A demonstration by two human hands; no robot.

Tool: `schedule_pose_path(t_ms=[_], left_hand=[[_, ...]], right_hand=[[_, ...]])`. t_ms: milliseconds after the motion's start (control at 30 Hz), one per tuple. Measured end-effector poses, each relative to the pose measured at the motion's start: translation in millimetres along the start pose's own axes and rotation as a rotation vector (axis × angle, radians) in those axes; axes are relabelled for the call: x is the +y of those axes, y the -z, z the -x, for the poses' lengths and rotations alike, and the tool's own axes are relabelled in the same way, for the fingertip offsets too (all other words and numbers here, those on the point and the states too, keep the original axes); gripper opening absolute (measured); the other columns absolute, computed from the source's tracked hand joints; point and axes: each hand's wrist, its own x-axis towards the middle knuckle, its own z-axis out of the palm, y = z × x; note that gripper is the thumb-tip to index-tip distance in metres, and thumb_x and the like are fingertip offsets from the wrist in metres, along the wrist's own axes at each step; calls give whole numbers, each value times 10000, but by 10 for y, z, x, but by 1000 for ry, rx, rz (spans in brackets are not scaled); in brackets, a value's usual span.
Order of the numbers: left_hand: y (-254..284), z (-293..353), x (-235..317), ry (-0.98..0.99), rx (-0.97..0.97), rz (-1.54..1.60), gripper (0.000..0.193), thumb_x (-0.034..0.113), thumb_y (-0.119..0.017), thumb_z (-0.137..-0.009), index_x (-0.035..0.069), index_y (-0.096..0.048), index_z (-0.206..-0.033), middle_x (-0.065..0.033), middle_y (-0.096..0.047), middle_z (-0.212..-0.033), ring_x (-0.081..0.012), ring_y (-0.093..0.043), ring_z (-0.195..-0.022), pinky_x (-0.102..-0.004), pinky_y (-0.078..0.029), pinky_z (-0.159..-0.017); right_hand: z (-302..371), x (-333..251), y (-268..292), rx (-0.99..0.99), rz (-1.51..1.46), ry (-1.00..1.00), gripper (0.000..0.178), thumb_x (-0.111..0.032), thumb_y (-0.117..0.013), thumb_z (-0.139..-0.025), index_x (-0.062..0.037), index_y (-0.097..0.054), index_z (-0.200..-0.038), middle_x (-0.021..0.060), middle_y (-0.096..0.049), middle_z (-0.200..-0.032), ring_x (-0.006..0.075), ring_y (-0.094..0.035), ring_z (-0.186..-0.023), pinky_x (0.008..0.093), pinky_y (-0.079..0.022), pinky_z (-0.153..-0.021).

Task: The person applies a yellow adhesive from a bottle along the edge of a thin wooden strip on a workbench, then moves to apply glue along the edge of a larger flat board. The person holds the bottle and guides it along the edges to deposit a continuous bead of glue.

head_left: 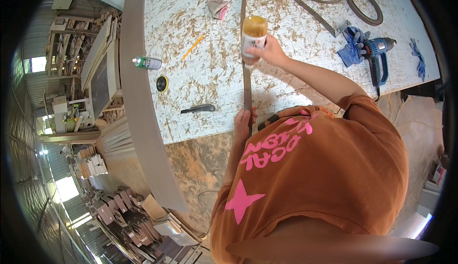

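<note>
1. A glue bottle (253,37) with amber glue is gripped upside down in the right hand (269,51), its tip pressed onto a long thin dark strip (247,80).
2. The strip's near end is pinched by the left hand (243,121), fingers closed round it, right at the table (296,73) edge.
3. The strip is stretched between both hands and runs on past the right one.
4. A black knife (198,108) is parked just left of the left hand; a blue drill (378,56) is left well off to the right.

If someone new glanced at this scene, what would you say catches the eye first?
At the centre, the right hand tips a glue bottle over a thin dark strip, which the left hand steadies at the near edge of the speckled bench. To the right lies a blue drill; a long curved panel sweeps along the left.
</note>
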Motion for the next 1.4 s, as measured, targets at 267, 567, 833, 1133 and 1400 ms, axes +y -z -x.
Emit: schedule_pose_path(t_ms=[267, 567, 833, 1133, 1400], left_hand=[[-86, -2, 88, 79, 75, 21, 297, 221, -433, -962, -23, -576, -1054, -16, -575, -798, -59, -478, -646, -191, -389, -593], [-233, -231, 175, 86, 122, -47, 323, 287, -444, -944, 16, -596, -1035, 0, -574, -781, -67, -472, -609, -214, -390, -549], [-303, -369, 146, -94, 42, 13, 279, 195, -440, -933, 26, -593, -1094, -35, -623, -812, -61, -464, -590, -199, -382, -554], [-283, -369, 75, 35, 148, -63, 286, 249, -451, -955, 14, -613, -952, -32, -627, -761, -67, -510, -601, -207, -401, -555], [-274, -377, -8, -12, 188, -88, 350, 301, -471, -950, -8, -621, -881, -33, -581, -686, -73, -469, -568, -207, -386, -542]], right_hand=[[163, -70, -8, -363, 177, 20, 531, -227, -769, -708, -25, -525, -1134, 112, -627, -1062, 194, -609, -979, 335, -492, -853], [424, -269, -124, -279, 292, 205, 658, -339, -784, -646, -96, -523, -1199, 102, -645, -1064, 206, -627, -975, 334, -503, -855], [390, -113, -69, -236, 346, 198, 676, -370, -751, -663, -71, -510, -1219, 121, -652, -1045, 233, -638, -955, 348, -496, -865], [384, -253, -12, -309, 431, 164, 684, -331, -776, -641, -81, -507, -1218, 123, -646, -1057, 218, -630, -964, 354, -488, -873], [407, -104, -42, -378, 373, 82, 691, -328, -757, -687, -61, -472, -1257, 102, -630, -1082, 186, -596, -1029, 308, -481, -873]])
